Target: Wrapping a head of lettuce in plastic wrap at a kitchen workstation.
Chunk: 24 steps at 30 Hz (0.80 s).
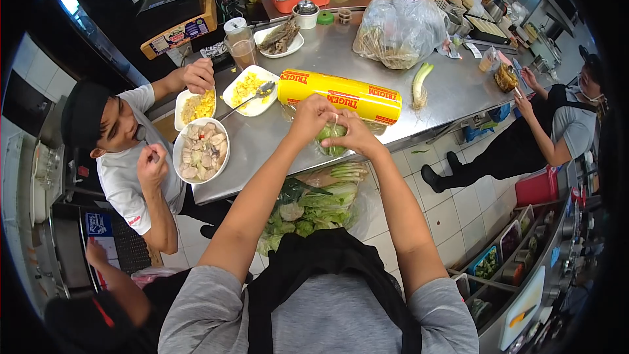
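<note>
At the near edge of the steel counter, both my hands are on a round green vegetable [330,136] wrapped in clear plastic film. The fingers of my left hand [309,117] pinch the gathered film at its top. My right hand [362,133] curls around its right side, thumb low and fingertips meeting the left ones. Just behind my hands lies a thick roll of cling film [339,96] in yellow printed wrapping. Below the counter edge is a clear bag of leafy vegetables [319,201], partly hidden behind my left forearm.
A person [128,142] eats at left beside a bowl of cut food [202,151] and a plate of yellow food [249,89]. A leek [420,86] and a large plastic bag [400,27] lie on the counter [255,142]. Another person [550,123] works at far right.
</note>
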Each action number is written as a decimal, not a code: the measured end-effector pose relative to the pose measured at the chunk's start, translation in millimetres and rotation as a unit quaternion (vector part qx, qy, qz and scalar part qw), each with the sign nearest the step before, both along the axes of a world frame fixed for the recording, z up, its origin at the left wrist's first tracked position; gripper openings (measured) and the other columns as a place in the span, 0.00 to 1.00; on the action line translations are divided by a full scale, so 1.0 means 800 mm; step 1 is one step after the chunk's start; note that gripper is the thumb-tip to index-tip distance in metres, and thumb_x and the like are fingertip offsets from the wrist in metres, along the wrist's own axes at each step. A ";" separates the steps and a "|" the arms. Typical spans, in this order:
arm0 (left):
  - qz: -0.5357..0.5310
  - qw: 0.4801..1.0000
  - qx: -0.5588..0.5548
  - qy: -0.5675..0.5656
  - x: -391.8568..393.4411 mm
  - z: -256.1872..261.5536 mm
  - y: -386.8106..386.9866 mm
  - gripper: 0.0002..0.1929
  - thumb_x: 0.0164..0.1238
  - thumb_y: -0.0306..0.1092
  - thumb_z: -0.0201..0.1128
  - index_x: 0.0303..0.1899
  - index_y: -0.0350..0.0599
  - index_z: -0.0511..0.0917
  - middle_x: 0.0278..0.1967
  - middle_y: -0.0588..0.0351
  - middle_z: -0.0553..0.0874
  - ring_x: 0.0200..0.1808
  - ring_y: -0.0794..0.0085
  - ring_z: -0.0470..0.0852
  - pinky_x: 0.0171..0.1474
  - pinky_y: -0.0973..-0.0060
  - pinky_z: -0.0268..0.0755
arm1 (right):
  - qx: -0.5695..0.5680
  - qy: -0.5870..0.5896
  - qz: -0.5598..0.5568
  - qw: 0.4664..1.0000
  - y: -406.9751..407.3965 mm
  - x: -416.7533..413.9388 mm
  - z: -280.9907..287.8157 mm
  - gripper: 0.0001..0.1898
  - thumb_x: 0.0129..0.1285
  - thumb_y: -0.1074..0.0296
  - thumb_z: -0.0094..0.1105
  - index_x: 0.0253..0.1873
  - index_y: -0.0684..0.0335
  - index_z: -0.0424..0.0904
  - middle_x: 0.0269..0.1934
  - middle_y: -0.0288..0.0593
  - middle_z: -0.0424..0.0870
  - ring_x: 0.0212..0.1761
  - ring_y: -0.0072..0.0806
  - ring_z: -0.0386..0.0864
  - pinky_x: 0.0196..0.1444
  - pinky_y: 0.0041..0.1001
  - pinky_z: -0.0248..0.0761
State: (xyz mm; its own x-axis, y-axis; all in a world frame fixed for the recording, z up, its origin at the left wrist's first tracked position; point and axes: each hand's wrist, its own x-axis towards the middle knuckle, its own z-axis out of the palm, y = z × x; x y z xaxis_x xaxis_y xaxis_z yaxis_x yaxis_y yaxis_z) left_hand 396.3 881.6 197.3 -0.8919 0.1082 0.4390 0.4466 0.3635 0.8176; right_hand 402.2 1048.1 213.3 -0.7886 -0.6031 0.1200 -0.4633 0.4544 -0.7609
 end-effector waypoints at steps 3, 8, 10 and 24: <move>0.045 0.977 0.141 -0.155 -0.009 0.009 0.025 0.10 0.45 0.19 0.69 0.24 0.35 0.73 0.31 0.55 0.77 0.32 0.76 0.81 0.34 0.79 0.75 | -0.118 -0.094 -0.054 0.987 0.010 -0.017 -0.025 0.20 0.51 0.61 0.69 0.47 0.65 0.81 0.45 0.45 0.78 0.50 0.34 0.72 0.55 0.29 0.64; 0.035 0.999 -0.023 -0.035 0.006 0.010 0.012 0.13 0.47 0.18 0.68 0.32 0.38 0.72 0.32 0.54 0.77 0.33 0.75 0.81 0.37 0.80 0.76 | -0.166 -0.153 -0.035 0.973 0.007 -0.030 -0.031 0.09 0.59 0.73 0.62 0.43 0.69 0.83 0.41 0.37 0.82 0.42 0.22 0.76 0.48 0.22 0.68; -0.087 0.990 0.040 -0.106 0.016 -0.003 -0.005 0.17 0.51 0.28 0.69 0.42 0.41 0.71 0.43 0.50 0.78 0.47 0.64 0.80 0.54 0.72 0.72 | -0.168 -0.182 -0.041 0.968 -0.006 -0.029 -0.026 0.07 0.58 0.76 0.61 0.41 0.69 0.82 0.39 0.36 0.82 0.40 0.22 0.76 0.46 0.21 0.68; -0.114 0.945 -0.291 0.097 0.016 0.012 0.003 0.40 0.39 0.55 0.73 0.58 0.47 0.73 0.63 0.52 0.70 0.62 0.55 0.69 0.62 0.60 0.63 | -0.353 -0.228 -0.090 0.903 0.020 -0.062 -0.046 0.19 0.54 0.86 0.47 0.51 0.68 0.76 0.43 0.41 0.79 0.42 0.22 0.76 0.46 0.19 0.71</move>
